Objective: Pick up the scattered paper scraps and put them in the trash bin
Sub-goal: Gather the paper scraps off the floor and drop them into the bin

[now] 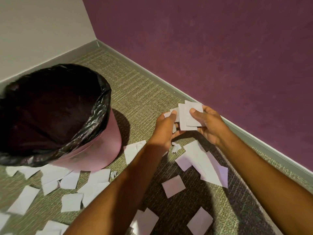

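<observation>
A pink trash bin [108,150] lined with a black bag [94,116] stands on the carpet at the left. My right hand [210,126] grips a small stack of white paper scraps [188,116] between thumb and fingers, held above the floor to the right of the bin. My left hand [165,128] pinches smaller scraps [166,114] right beside that stack. Several more white scraps lie on the carpet: a large one [208,165] under my hands, one by the bin's base [132,151], and a cluster [67,182] in front of the bin.
The bin sits in a room corner, with a beige wall [42,31] behind it and a purple wall [220,48] to the right. A grey baseboard [250,134] runs along the carpet [135,85] edge close behind my right hand.
</observation>
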Demonstrator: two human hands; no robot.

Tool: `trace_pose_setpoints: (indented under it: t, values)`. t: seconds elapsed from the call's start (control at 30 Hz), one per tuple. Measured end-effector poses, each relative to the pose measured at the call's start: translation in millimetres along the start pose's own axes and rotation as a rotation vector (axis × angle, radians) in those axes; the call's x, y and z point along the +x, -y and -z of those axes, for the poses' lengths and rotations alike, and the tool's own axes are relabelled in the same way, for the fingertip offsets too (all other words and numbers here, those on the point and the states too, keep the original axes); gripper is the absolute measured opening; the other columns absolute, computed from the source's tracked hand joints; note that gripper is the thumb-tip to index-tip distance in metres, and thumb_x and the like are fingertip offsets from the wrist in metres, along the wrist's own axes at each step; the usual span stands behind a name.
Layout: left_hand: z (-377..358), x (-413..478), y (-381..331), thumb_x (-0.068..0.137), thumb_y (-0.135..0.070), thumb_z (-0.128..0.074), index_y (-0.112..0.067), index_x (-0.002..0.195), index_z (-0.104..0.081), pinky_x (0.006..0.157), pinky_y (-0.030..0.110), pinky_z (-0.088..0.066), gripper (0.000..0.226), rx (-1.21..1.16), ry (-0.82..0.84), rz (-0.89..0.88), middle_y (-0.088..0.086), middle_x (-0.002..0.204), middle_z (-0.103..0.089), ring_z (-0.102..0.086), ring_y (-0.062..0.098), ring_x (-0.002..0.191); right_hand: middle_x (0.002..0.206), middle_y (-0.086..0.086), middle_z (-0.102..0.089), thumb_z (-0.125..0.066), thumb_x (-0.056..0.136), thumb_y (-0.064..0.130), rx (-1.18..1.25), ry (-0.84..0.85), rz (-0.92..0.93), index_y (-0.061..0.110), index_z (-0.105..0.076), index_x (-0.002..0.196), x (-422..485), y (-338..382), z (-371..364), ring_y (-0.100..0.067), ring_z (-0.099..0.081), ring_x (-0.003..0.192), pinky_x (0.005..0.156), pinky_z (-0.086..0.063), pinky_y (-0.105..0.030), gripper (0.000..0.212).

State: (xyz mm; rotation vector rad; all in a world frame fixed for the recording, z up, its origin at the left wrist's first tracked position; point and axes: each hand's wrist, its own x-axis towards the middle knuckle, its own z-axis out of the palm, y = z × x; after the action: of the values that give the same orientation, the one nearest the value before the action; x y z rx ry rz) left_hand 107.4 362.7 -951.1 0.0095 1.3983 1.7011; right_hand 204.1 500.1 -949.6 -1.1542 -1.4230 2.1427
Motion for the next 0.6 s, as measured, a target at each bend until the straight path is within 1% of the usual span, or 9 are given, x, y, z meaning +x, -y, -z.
trace_pose_setpoints:
  t: [0.1, 0.13, 0.2, 0.27, 0.33, 0.43, 0.53, 0.57, 0.6]
  values:
    - [-6, -17, -20, 0.113, -0.033, -0.048, -0.015, 0.129, -0.072, 0.091, 0.046, -0.062, 0.034, -0.176, -0.005, -0.020, 0.013, 0.120, -0.079, -0.076, 0.032, 0.111, 0.126, -0.015, -0.079, -0.073, 0.100, 0.010, 0.051, 0.069, 0.056, 0.009, -0.067, 0.132, -9, 16, -27, -0.023, -0.079, 0.098, 0.075, -0.066, -0.035, 0.033]
    - [-8, -24, -29, 0.114, -0.035, -0.046, -0.013, 0.127, -0.072, 0.091, 0.045, -0.062, 0.037, -0.232, -0.020, -0.035, 0.014, 0.118, -0.079, -0.076, 0.031, 0.109, 0.127, -0.015, -0.078, -0.073, 0.100, 0.010, 0.055, 0.083, 0.082, 0.007, -0.065, 0.135, -13, 22, -36, -0.024, -0.078, 0.100, 0.079, -0.065, -0.036, 0.035]
    - [-12, -39, -49, 0.115, -0.040, -0.040, -0.013, 0.116, -0.073, 0.083, 0.038, -0.062, 0.043, -0.316, -0.044, -0.070, 0.011, 0.106, -0.080, -0.078, 0.025, 0.093, 0.122, -0.013, -0.079, -0.073, 0.100, 0.010, 0.076, 0.120, 0.143, 0.006, -0.064, 0.136, -23, 35, -55, -0.024, -0.076, 0.103, 0.084, -0.064, -0.037, 0.037]
    - [-16, -55, -72, 0.115, -0.046, -0.035, -0.013, 0.108, -0.072, 0.075, 0.034, -0.061, 0.050, -0.381, -0.045, -0.105, 0.009, 0.093, -0.080, -0.076, 0.021, 0.080, 0.113, -0.007, -0.080, -0.073, 0.101, 0.014, 0.089, 0.155, 0.204, 0.010, -0.066, 0.133, -38, 51, -76, -0.020, -0.075, 0.099, 0.080, -0.063, -0.034, 0.033]
    - [-18, -68, -93, 0.113, -0.051, -0.035, -0.012, 0.108, -0.072, 0.077, 0.035, -0.058, 0.053, -0.442, -0.055, -0.158, 0.010, 0.090, -0.078, -0.074, 0.022, 0.081, 0.109, -0.002, -0.079, -0.072, 0.102, 0.020, 0.084, 0.178, 0.273, 0.015, -0.066, 0.131, -55, 66, -96, -0.014, -0.075, 0.096, 0.075, -0.063, -0.029, 0.030]
    - [-14, -93, -121, 0.112, -0.054, -0.039, -0.011, 0.110, -0.072, 0.081, 0.038, -0.055, 0.055, -0.489, -0.075, -0.263, 0.010, 0.093, -0.076, -0.071, 0.025, 0.088, 0.116, -0.004, -0.077, -0.072, 0.103, 0.028, 0.071, 0.216, 0.378, 0.012, -0.063, 0.138, -82, 87, -128, -0.018, -0.072, 0.105, 0.089, -0.059, -0.033, 0.039]
    - [-6, -120, -143, 0.112, -0.054, -0.039, -0.012, 0.103, -0.072, 0.080, 0.037, -0.054, 0.054, -0.469, -0.101, -0.416, 0.005, 0.084, -0.075, -0.071, 0.020, 0.082, 0.128, -0.011, -0.077, -0.070, 0.104, 0.040, 0.053, 0.310, 0.402, 0.007, -0.064, 0.140, -113, 105, -161, -0.032, -0.072, 0.122, 0.108, -0.054, -0.048, 0.050]
    - [-2, -128, -150, 0.112, -0.053, -0.040, -0.013, 0.100, -0.072, 0.080, 0.036, -0.055, 0.053, -0.475, -0.126, -0.457, 0.003, 0.082, -0.076, -0.071, 0.019, 0.081, 0.127, -0.012, -0.077, -0.067, 0.105, 0.044, 0.038, 0.362, 0.392, 0.007, -0.066, 0.138, -124, 110, -171, -0.033, -0.072, 0.123, 0.110, -0.054, -0.051, 0.049]
    - [5, -133, -155, 0.112, -0.053, -0.040, -0.014, 0.097, -0.072, 0.079, 0.035, -0.057, 0.052, -0.494, -0.131, -0.511, 0.002, 0.079, -0.076, -0.072, 0.018, 0.079, 0.120, -0.008, -0.080, -0.062, 0.107, 0.046, 0.017, 0.407, 0.383, 0.009, -0.069, 0.132, -133, 113, -180, -0.030, -0.075, 0.118, 0.109, -0.055, -0.049, 0.045]
